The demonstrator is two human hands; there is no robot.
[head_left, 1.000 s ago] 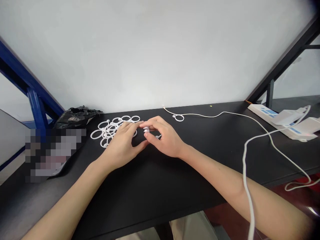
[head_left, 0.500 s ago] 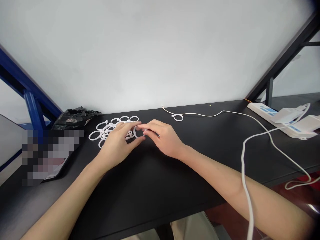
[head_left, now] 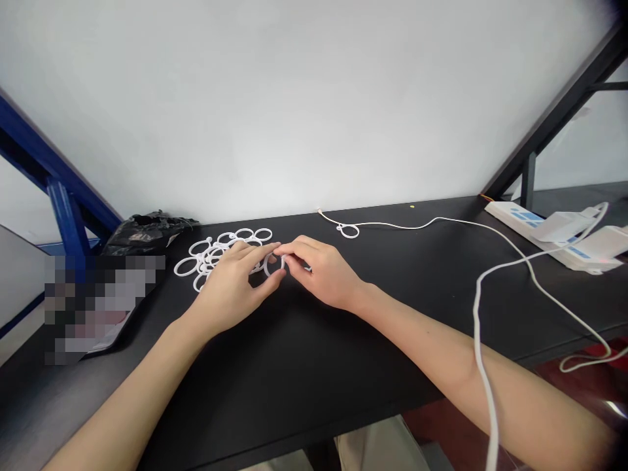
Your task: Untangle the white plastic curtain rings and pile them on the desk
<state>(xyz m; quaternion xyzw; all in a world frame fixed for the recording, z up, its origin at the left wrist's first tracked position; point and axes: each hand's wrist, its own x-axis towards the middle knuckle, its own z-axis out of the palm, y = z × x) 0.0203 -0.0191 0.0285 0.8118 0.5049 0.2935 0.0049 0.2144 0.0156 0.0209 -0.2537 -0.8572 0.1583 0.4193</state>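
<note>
A white plastic ring (head_left: 266,266) is held up between my two hands, just over the black table. My left hand (head_left: 228,281) grips it from the left, thumb below and fingers above. On its right side the fingertips of my right hand (head_left: 324,271) pinch the rim, where a small white part partly shows; the fingers hide its shape. Several similar white rings with small eyelets lie in a loose pile (head_left: 205,257) behind and left of my left hand, which partly covers them. A single white ring (head_left: 350,237) lies farther back, touching a white cord.
The white cord (head_left: 407,227) runs along the back to the right. A white cable (head_left: 478,327) hangs in front of my right forearm. At right lies a white strip with blue patches (head_left: 532,229). A crumpled black bag (head_left: 147,229) sits at left. A pale wall (head_left: 314,111) rises behind.
The held ring has turned slightly between my fingers, and my left fingertips have shifted a little to the right. The ring pile and the cord have not moved.
</note>
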